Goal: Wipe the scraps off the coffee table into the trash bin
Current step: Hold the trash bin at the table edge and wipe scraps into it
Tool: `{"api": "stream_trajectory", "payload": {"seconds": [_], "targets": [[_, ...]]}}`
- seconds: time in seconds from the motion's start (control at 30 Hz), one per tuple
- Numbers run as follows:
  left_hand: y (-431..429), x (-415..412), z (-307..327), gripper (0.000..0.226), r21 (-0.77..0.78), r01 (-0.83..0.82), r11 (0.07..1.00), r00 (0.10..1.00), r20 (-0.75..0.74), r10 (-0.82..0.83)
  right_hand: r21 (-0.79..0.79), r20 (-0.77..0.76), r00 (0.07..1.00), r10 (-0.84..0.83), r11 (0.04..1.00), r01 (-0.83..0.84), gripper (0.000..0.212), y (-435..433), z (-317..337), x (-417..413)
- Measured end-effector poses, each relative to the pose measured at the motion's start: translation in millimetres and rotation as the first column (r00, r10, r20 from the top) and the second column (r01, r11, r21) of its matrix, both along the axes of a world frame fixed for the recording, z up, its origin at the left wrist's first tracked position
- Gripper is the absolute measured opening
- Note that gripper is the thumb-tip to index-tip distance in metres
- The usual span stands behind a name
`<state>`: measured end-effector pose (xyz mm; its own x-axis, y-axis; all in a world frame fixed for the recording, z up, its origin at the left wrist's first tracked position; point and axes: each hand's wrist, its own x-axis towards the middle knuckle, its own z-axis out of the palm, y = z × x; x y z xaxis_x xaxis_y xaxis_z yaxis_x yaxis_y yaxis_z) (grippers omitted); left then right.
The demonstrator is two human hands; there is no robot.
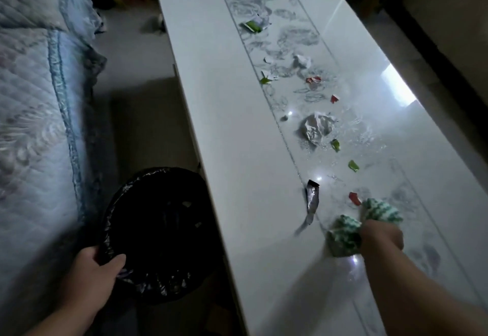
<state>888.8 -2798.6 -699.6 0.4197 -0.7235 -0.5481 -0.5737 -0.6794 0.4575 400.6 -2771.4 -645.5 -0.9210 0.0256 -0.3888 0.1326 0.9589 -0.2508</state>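
Right hand (381, 235): clutching green cloth (343, 238). Left hand (92, 267): gripping trash bin (158, 232) rim, at cloth's 9 o'clock. Risk: foil scrap (312, 198) overshoots, missing bin.

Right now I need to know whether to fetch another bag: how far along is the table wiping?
Early. Done: a few bits already lie in the trash bin, which the left hand holds by the rim. In hand: the right hand presses the green cloth beside the silver wrapper. Left: the crumpled paper and coloured scraps across the coffee table.
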Motion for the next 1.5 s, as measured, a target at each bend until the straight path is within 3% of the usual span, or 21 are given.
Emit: {"api": "stream_trajectory", "payload": {"seconds": [0.2, 0.43, 0.67, 0.83, 0.93, 1.03, 1.13, 1.23, 1.33, 1.43, 1.5], "targets": [[-17.5, 5.6, 1.8, 0.016, -0.003, 0.063, 0.998, 0.997, 0.040, -0.063, -0.080, -0.042, 0.961, 0.273, 0.958, -0.276, 0.038, -30.9, 3.6, 4.9], [-36.6, 5.3, 6.8, 0.025, 0.014, 0.067, 0.998, 0.997, 0.046, -0.067, -0.120, -0.008, 0.852, 0.523, 0.845, -0.520, 0.051, -64.9, 5.9, 63.7], [-54.3, 7.9, 13.3, 0.023, -0.014, 0.088, 0.996, 0.996, 0.022, -0.088, -0.215, 0.038, 0.798, 0.602, 0.785, -0.581, 0.056, -91.2, 3.1, 136.0], [-61.1, 13.0, 16.2, 0.026, -0.012, 0.100, 0.995, 0.995, -0.023, -0.100, -0.280, 0.031, 0.707, 0.706, 0.685, -0.672, 0.043, -105.0, -2.8, 197.3], [-63.3, 15.3, 17.9, 0.028, 0.003, 0.114, 0.994, 0.993, -0.023, -0.113, -0.376, 0.093, 0.696, 0.712, 0.673, -0.637, 0.028, -110.7, -6.9, 237.0], [-67.0, 19.5, 17.0, 0.027, 0.019, 0.100, 0.995, 0.994, -0.053, -0.099, -0.418, 0.122, 0.564, 0.817, 0.558, -0.717, 0.032, -111.8, -10.0, 270.5], [-75.2, 24.0, 17.2, 0.030, 0.040, 0.108, 0.993, 0.991, -0.081, -0.104, -0.427, 0.146, 0.496, 0.856, 0.507, -0.749, 0.042, -117.1, -6.2, 288.6], [-89.0, 27.4, 19.6, 0.023, 0.019, 0.100, 0.995, 0.990, -0.105, -0.098, -0.389, 0.061, 0.586, 0.808, 0.560, -0.732, 0.052, -128.9, 4.5, 275.8], [-103.5, 30.1, 25.6, 0.021, 0.010, 0.097, 0.995, 0.991, -0.095, -0.095, -0.352, -0.016, 0.752, 0.658, 0.701, -0.621, 0.053, -133.9, 14.1, 235.1], [-124.5, 29.6, 29.4, 0.022, -0.002, 0.084, 0.996, 0.993, -0.081, -0.084, -0.361, -0.081, 0.931, 0.355, 0.860, -0.359, 0.055, -124.1, 19.0, 181.5], [-141.9, 25.5, 29.1, 0.024, -0.005, 0.077, 0.997, 0.994, -0.078, -0.077, -0.390, -0.121, 0.991, 0.065, 0.914, -0.108, 0.057, -111.9, 23.0, 145.2]]}}
